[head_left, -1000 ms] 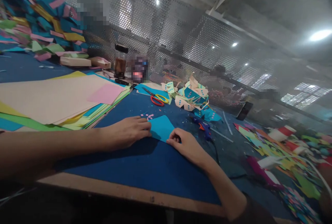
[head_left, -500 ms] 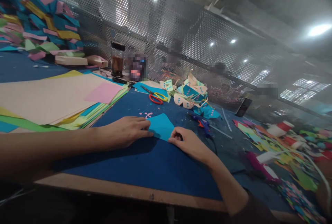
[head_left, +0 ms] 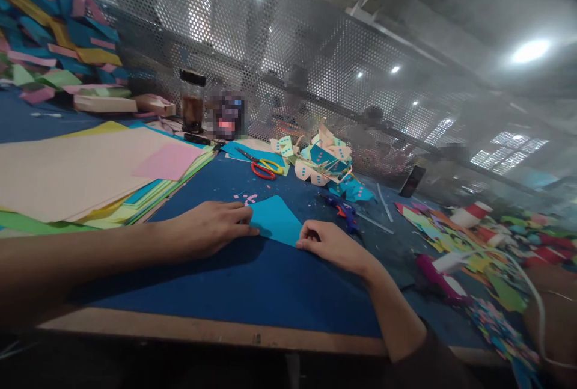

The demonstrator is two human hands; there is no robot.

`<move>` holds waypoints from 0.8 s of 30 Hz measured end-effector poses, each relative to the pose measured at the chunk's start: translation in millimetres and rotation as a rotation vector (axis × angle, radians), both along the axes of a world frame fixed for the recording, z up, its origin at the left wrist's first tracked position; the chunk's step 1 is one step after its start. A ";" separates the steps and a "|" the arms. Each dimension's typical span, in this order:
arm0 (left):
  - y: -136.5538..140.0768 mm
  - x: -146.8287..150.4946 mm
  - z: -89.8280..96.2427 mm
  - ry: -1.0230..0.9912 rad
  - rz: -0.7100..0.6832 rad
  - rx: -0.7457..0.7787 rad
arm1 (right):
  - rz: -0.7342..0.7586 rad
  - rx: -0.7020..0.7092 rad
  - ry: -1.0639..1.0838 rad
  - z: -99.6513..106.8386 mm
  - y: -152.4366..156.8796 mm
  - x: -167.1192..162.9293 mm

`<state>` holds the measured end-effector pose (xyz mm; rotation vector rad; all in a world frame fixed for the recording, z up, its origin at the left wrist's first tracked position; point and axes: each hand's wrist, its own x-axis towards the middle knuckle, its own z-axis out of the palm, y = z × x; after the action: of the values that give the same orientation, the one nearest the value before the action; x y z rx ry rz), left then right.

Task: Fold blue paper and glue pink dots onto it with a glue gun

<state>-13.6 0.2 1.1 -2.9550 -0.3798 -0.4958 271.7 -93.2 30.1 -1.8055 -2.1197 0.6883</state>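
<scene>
A folded piece of blue paper (head_left: 276, 220) lies on the blue tabletop between my hands, its top coming to a point. My left hand (head_left: 220, 225) is closed on the paper's left corner, the fingers close together and covering that end. At the lower right corner, my right hand (head_left: 330, 246) has its fingers curled in a pinch on the edge. Tiny pink paper scraps (head_left: 246, 199) lie just behind the left fingers. Scissors (head_left: 264, 168) with red and yellow handles rest farther back.
Large paper sheets (head_left: 81, 166) are stacked at left. Dotted paper shapes (head_left: 322, 157) are piled at the back, near a blue glue gun (head_left: 342, 211). A magenta and white tool (head_left: 444, 281) and coloured scraps lie at right. A jar (head_left: 192, 103) stands behind.
The view has swung slightly right, so the table things sit farther left. My hands have drawn a little apart, and more of the blue paper shows between them.
</scene>
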 end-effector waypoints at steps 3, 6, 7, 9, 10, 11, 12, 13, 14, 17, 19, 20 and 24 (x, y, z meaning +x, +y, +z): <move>0.2 -1.0 1.2 0.068 -0.035 0.020 | -0.001 -0.007 -0.008 1.0 -0.7 3.9; 1.2 -2.3 0.8 0.031 -0.048 0.007 | -0.004 -0.012 -0.025 -0.5 0.0 9.2; 1.7 -2.6 0.5 0.021 -0.052 0.006 | -0.002 -0.015 -0.032 -1.0 0.4 11.1; 2.5 -2.9 -0.3 0.012 -0.058 0.005 | 0.004 -0.025 -0.048 -1.3 0.6 14.8; 2.9 -3.0 -0.7 0.009 -0.060 0.003 | 0.007 -0.031 -0.057 -0.8 0.4 16.4; 3.3 -3.0 -1.1 0.008 -0.062 0.003 | 0.008 -0.036 -0.067 0.0 0.0 17.7; 3.8 -3.0 -1.6 0.010 -0.063 0.006 | 0.007 -0.040 -0.078 1.1 -0.6 18.9; 4.3 -3.1 -2.1 0.014 -0.060 0.011 | 0.007 -0.042 -0.089 2.4 -1.4 20.0; 4.8 -3.2 -2.6 0.017 -0.058 0.018 | 0.007 -0.046 -0.101 3.7 -2.1 21.1; 6.0 -3.8 -3.8 0.009 -0.055 0.013 | 0.010 -0.046 -0.134 6.8 -4.1 25.2; 6.2 -4.1 -4.0 -0.003 -0.061 -0.002 | 0.012 -0.047 -0.149 7.7 -5.0 28.7; 6.3 -4.2 -3.9 -0.004 -0.062 -0.007 | 0.011 -0.051 -0.155 8.1 -5.4 30.4; 6.9 -4.6 -4.1 -0.006 -0.075 -0.007 | -0.010 -0.078 -0.186 9.3 -6.9 35.0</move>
<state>-18.1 7.1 -3.0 -2.9843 -0.2728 -0.5124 306.7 -100.1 39.4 -1.9901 -2.2266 0.6313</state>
